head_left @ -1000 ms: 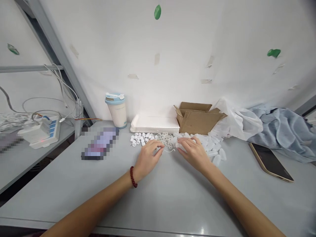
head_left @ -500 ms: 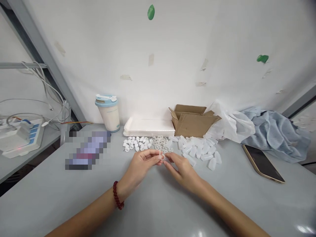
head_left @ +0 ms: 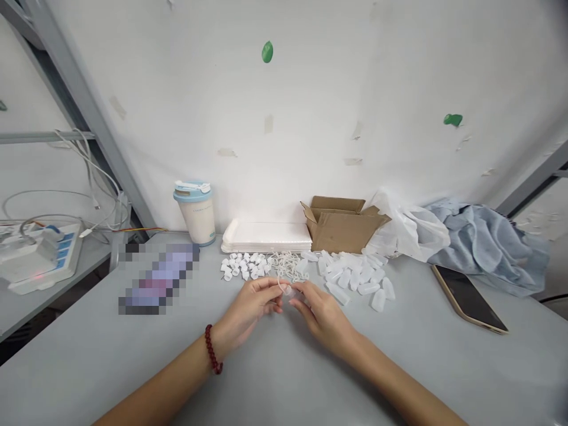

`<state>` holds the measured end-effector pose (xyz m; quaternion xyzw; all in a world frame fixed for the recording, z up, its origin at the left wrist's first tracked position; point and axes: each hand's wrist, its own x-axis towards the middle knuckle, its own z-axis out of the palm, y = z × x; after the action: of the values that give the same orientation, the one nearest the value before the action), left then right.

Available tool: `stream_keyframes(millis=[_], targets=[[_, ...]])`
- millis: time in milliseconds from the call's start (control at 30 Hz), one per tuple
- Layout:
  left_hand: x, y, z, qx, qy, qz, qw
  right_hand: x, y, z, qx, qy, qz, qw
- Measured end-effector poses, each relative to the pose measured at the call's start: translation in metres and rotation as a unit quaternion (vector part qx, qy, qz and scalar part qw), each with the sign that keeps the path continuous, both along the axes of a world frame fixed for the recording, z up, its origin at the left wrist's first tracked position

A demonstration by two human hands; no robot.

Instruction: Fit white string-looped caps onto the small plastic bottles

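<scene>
Between my fingertips is a small translucent piece [head_left: 290,291] with a thin white loop [head_left: 280,283] standing at its left side. My left hand [head_left: 251,305] pinches the loop side, and my right hand [head_left: 323,310] has its thumb and fingers closed on the right of the clear piece. Just beyond my hands lie small white caps [head_left: 244,264], a tangle of white loops [head_left: 287,263] and a heap of translucent pieces [head_left: 355,273]. Fingers partly cover the held parts.
Behind the piles are stacked white padded sheets [head_left: 266,235], an open cardboard box [head_left: 344,232] and a plastic bag [head_left: 410,231]. A cup [head_left: 197,216] and blurred phone-like object [head_left: 162,275] stand left; a phone [head_left: 468,299] and blue cloth [head_left: 492,248] lie right.
The view has shifted slightly. My fingers have moved on the small part: the clear piece now shows between them, and the loop leans to its left.
</scene>
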<state>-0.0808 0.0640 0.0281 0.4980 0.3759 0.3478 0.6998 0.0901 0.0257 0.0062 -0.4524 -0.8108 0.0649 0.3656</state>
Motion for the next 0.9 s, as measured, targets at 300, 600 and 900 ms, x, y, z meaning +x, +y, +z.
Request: stream_keyframes(millis=[300,600,900], targets=[[0.003,-0.005,0.012,0.087,0.045,0.019,0.995,0.001,0.000,0.001,0.017,0.012,0.008,1.000],[0.005,-0.008,0.010,0.133,0.125,0.025,0.983,0.000,0.001,-0.001,0.072,0.030,-0.028,0.997],[0.002,0.000,0.006,0.174,0.107,-0.036,0.978,-0.003,0.002,-0.002,0.044,0.068,-0.016,0.997]])
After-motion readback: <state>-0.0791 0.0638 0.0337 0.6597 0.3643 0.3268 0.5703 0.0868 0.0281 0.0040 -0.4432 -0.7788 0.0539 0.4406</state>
